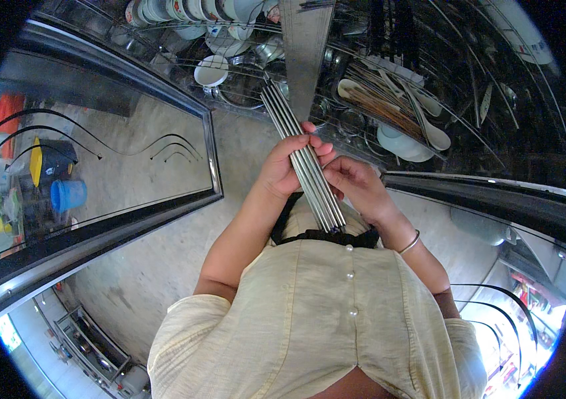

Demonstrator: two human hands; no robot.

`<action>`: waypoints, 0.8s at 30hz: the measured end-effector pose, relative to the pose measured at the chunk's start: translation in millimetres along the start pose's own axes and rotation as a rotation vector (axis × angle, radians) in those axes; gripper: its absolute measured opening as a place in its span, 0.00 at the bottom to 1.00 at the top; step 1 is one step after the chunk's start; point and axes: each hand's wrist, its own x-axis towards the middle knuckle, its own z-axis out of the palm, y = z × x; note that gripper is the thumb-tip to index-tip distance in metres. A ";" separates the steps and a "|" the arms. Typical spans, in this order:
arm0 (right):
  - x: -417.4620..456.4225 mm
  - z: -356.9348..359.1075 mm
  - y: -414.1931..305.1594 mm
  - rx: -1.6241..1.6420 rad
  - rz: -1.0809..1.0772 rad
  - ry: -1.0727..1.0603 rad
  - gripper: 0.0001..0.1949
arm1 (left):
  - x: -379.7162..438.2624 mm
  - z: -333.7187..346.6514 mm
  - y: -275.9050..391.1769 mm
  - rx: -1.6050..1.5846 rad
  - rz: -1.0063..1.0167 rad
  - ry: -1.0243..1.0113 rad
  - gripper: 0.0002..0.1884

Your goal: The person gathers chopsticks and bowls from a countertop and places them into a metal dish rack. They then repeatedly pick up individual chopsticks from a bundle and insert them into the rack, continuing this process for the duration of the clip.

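Observation:
My left hand [288,162] is wrapped around a bundle of slender metal chopsticks [308,164], its thumb lying across the top. The bundle slants from the cabinet's front down towards my waist, its sticks roughly parallel. Against the bundle's right side, below the left fingers, my right hand [357,187] pinches with thumb and curled fingers; its fingertips are partly hidden. Beyond the hands is an open cabinet with wire racks. On its right rack a tray [397,119] holds wooden chopsticks [377,102] and a pale spoon [432,132].
A white cup [211,71] and stacked bowls [198,10] fill the left racks. A central upright [308,45] divides the cabinet. Black-framed glass doors stand swung out at left [113,129] and right [482,199]. A white bowl [405,144] sits beneath the tray.

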 end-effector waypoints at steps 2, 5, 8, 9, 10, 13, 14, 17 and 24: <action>-0.2 -0.7 -4.1 0.024 0.047 -0.010 0.09 | 0.8 0.3 -0.2 0.026 0.006 -0.030 0.12; -2.3 1.3 -7.0 0.053 0.052 -0.003 0.08 | 3.2 -2.6 -2.7 -0.032 -0.008 -0.174 0.13; -3.0 3.4 -5.3 -0.055 -0.031 0.029 0.09 | 4.9 -0.5 -4.8 -0.040 0.006 -0.259 0.14; -3.0 3.7 -5.2 -0.111 -0.078 0.047 0.09 | 5.5 0.3 -5.0 -0.033 0.017 -0.278 0.14; -3.1 4.0 -5.2 -0.168 -0.124 0.065 0.09 | 6.8 -0.8 -4.4 -0.033 0.011 -0.306 0.15; -3.8 6.8 -10.2 -0.311 -0.164 0.129 0.08 | 9.2 4.3 -5.7 0.037 0.012 -0.292 0.17; -4.1 8.1 -11.8 -0.354 -0.161 0.152 0.08 | 9.5 2.9 -5.7 0.046 0.013 -0.303 0.18; -5.5 10.7 -6.3 -0.426 -0.241 0.232 0.07 | 9.2 4.4 -6.4 0.051 -0.004 -0.268 0.20; -10.1 14.5 2.4 -0.339 -0.243 0.259 0.05 | 4.9 4.7 -6.2 0.025 -0.040 -0.081 0.22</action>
